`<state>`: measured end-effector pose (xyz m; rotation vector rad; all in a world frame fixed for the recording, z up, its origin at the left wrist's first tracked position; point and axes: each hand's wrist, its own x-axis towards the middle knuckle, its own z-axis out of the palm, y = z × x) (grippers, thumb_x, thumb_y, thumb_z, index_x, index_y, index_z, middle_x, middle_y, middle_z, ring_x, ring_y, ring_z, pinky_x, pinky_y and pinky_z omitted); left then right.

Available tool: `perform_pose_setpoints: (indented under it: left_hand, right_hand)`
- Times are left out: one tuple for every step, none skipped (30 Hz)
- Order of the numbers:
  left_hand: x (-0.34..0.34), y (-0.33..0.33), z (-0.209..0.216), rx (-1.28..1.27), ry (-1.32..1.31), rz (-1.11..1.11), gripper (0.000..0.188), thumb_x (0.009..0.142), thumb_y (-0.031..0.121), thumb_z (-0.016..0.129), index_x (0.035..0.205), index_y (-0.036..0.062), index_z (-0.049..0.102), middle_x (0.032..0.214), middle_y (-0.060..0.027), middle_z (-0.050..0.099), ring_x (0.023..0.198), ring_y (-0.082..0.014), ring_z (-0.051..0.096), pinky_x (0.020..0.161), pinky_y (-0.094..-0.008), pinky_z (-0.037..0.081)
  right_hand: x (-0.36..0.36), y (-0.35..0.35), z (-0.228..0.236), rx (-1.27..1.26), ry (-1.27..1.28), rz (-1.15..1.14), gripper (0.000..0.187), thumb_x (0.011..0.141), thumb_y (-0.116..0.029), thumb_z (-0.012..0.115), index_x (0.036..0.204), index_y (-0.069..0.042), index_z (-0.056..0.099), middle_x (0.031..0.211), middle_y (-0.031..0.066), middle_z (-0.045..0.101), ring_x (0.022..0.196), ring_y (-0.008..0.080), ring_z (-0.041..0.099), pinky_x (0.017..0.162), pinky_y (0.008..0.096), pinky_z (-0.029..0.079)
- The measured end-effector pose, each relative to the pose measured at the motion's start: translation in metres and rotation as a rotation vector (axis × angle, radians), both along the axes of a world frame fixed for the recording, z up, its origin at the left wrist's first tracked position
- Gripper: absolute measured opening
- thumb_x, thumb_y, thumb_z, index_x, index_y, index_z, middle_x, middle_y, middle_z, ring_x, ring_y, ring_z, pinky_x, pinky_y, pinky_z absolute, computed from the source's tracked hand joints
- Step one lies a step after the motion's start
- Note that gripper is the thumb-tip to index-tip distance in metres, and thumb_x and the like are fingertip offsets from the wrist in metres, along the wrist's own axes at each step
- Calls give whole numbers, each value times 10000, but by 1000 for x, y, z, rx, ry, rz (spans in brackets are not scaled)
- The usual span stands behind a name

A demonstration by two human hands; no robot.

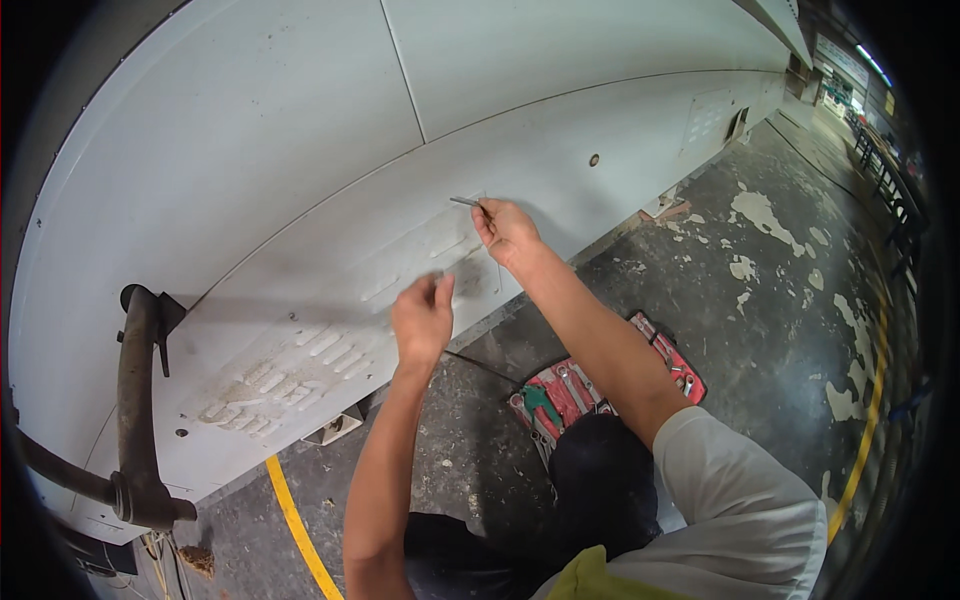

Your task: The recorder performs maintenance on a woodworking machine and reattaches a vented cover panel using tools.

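Observation:
My right hand (pixel 508 232) is closed in a pinch on a thin grey metal rod (pixel 464 201), whose free end points left along the white panel (pixel 560 190). Whether the rod is a hex key or another tool cannot be made out. Lower and to the left, my left hand (pixel 421 312) has its fingers curled in, thumb and index finger close together. Anything between those fingertips is too small and blurred to name. Both hands are just in front of the panel's slotted vents (pixel 385 285).
An open red tool roll (pixel 570 392) with several wrenches and a green-handled tool (pixel 541 403) lies on the floor by my knee. A bent metal pipe arm (pixel 140 410) juts out at the left. Yellow lines (pixel 300 525) cross the worn grey floor.

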<state>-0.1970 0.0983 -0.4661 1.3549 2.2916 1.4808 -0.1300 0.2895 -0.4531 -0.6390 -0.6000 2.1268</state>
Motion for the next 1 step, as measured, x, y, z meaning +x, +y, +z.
perform_pose_setpoints:
  left_hand:
    - [0,13,5,28,23,35,384,938,298,638,1136,-29,672,829,-122,725,725,-163,674,701,-292,519]
  right_hand:
    - [0,-1,-3,-36,15,-1,88,902,-83,638,926,-14,591,915,85,599,743,162,629,682,248,575]
